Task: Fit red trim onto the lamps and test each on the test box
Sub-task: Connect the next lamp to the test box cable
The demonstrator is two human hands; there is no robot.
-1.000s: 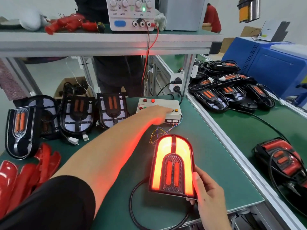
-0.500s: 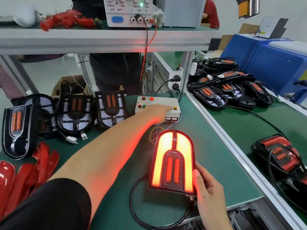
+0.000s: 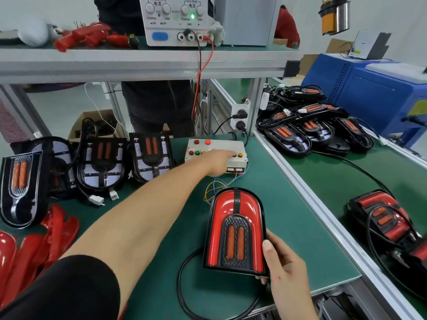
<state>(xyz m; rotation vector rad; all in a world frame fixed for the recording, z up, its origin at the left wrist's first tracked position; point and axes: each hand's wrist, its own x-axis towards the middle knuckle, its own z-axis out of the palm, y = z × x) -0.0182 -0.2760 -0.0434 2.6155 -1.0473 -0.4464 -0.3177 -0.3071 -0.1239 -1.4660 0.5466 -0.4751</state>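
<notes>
Glossy plastic on matt green

Lamp (image 3: pixel 235 229) trim shines smooth red (centre grille textured black); mat (image 3: pixel 284 218) matt; rail (image 3: pixel 307 185) brushed metal.

1. A black short sleeve (image 3: pixel 57 289) covers the left upper arm, ending above the elbow.
2. Both forearms are bare.
3. Left hand (image 3: pixel 217 162) and right hand (image 3: pixel 285 271) wear no gloves.
</notes>
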